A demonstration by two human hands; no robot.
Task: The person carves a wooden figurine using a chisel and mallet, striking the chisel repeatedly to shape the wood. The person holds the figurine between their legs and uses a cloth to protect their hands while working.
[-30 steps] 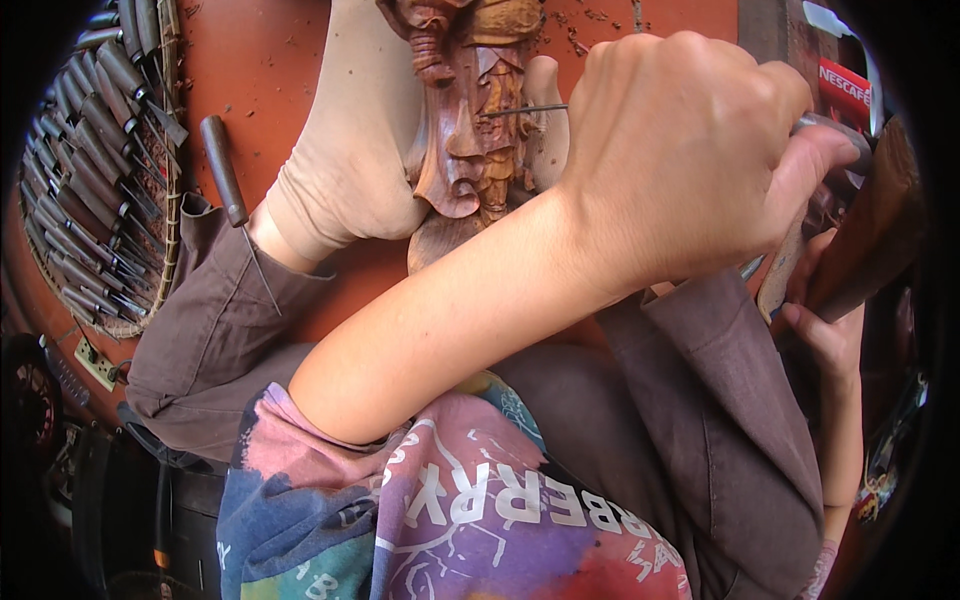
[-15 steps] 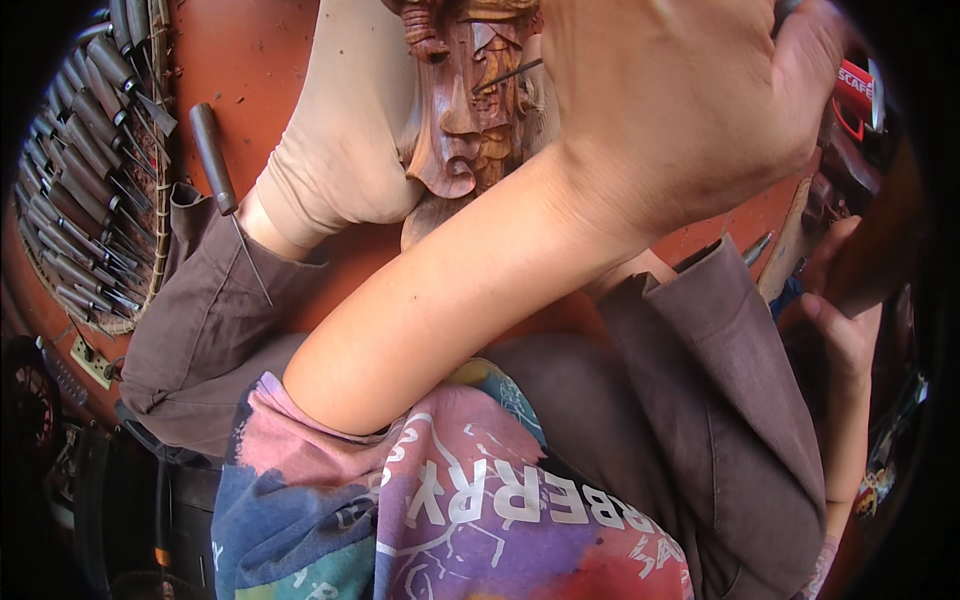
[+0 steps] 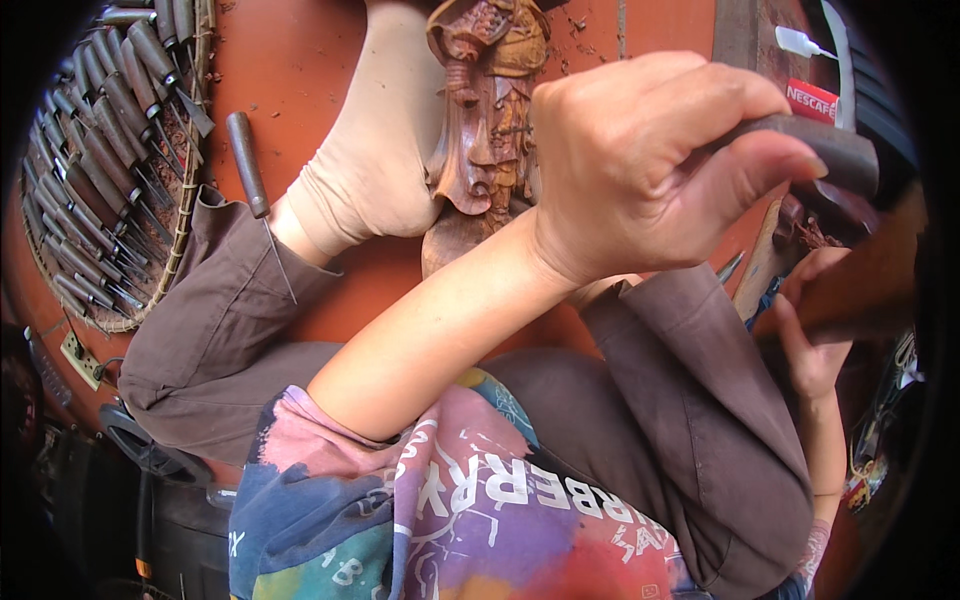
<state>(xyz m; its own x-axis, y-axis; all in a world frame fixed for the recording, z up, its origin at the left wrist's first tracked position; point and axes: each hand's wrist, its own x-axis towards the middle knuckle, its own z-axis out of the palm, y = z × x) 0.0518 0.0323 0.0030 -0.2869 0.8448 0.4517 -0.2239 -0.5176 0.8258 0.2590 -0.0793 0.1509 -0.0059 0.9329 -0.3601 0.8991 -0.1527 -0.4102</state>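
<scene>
Wooden carving [image 3: 487, 110]: lying at ten o'clock of the left hand [image 3: 640, 165].
Left hand: gripping a dark tool handle [image 3: 815, 150].
Right hand [image 3: 815, 335]: holding a wooden mallet [image 3: 870, 285], at four o'clock of the carving.

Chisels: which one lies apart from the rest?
The dark-handled chisel lying alone on the orange floor, beside the foot. All the others are fanned together in the woven tray at left.

The left hand [image 3: 650, 170] is raised close to the camera, its bare forearm crossing up from the lower middle, fingers curled in a tight fist and thumb pressed forward. The right hand [image 3: 815, 330] sits low at the right edge, fingers bent upward, forearm dropping straight down.
</scene>
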